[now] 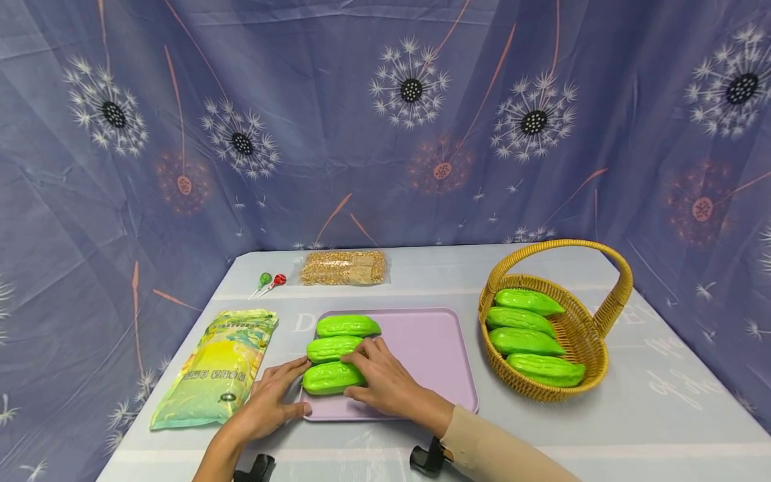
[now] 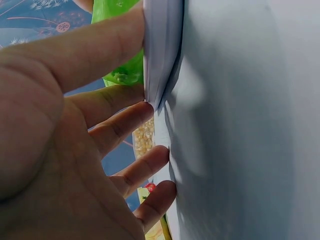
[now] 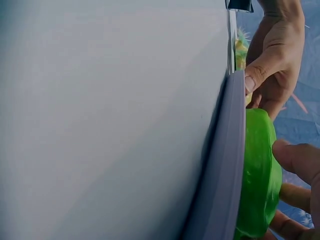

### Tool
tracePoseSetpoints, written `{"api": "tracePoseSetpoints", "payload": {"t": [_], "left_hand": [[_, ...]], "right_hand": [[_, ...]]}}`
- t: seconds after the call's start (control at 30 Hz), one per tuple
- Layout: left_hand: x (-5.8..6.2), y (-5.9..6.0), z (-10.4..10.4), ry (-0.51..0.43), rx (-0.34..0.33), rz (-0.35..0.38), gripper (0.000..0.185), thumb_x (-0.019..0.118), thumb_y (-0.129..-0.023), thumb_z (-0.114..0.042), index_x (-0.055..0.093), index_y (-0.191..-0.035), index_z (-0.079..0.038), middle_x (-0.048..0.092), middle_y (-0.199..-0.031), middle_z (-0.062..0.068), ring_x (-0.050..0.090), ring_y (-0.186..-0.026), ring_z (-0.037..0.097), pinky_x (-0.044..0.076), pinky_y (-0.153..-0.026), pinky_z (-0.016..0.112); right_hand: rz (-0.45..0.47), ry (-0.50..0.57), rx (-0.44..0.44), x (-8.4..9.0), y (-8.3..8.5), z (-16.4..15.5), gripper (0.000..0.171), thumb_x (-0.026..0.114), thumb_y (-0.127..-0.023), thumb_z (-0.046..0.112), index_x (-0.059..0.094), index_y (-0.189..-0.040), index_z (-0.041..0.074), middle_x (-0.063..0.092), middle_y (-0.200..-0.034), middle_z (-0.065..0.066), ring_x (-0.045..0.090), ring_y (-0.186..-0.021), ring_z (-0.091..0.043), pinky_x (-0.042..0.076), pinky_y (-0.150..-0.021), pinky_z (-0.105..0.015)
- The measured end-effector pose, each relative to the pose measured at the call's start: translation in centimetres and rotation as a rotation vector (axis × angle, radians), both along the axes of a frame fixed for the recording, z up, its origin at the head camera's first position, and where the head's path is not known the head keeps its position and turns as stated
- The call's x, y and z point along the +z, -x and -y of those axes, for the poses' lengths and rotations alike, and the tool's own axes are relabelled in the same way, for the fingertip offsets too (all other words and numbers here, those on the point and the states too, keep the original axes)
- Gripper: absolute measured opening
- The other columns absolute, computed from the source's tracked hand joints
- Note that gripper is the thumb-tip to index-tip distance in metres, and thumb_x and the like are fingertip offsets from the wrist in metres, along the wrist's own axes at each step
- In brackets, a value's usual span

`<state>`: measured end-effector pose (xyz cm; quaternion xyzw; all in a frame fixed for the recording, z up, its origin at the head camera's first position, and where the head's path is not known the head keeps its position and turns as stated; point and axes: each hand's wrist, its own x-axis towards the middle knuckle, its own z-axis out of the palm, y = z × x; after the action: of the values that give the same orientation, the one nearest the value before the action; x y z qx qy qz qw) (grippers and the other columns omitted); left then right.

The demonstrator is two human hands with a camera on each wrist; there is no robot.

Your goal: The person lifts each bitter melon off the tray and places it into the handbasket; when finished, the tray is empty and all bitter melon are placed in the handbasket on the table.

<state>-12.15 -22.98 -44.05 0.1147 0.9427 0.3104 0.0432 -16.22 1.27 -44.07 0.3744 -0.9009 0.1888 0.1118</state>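
Hands bracket the nearest green gourd (image 1: 332, 377) on the lilac tray (image 1: 434, 348), left hand (image 1: 271, 402) flat-fingered at its end, right hand (image 1: 385, 385) curled over it; a nudge could roll it off the rim.

A round woven wicker basket with an arched handle (image 1: 614, 281) stands on the pale grey table (image 1: 662, 408). Four green bumpy gourds (image 1: 530, 335) lie side by side in the basket. Well left of the basket, at the table's far edge, lies a clear packet of yellow kernels (image 1: 344, 267). Further left from the basket lie two lollipops, one green and one red (image 1: 270, 281), and nearer the front edge a yellow-green printed bag (image 1: 218, 367). A blue dandelion-print curtain (image 1: 385, 120) hangs behind the basket.
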Motion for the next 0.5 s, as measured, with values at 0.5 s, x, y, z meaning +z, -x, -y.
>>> {"api": "tracePoseSetpoints", "payload": {"t": [0.5], "left_hand": [[-0.04, -0.01, 0.06, 0.011, 0.002, -0.004, 0.072, 0.075, -0.074, -0.038, 0.05, -0.137, -0.013, 0.042, -0.148, 0.005, 0.037, -0.125, 0.028, 0.026, -0.093, 0.05]], "right_hand": [[0.025, -0.021, -0.005, -0.01, 0.21, 0.81, 0.051, 0.075, -0.079, 0.038, 0.06, -0.124, 0.018, 0.05, -0.107, 0.002, 0.041, -0.096, -0.011, 0.04, -0.08, -0.021]]}}
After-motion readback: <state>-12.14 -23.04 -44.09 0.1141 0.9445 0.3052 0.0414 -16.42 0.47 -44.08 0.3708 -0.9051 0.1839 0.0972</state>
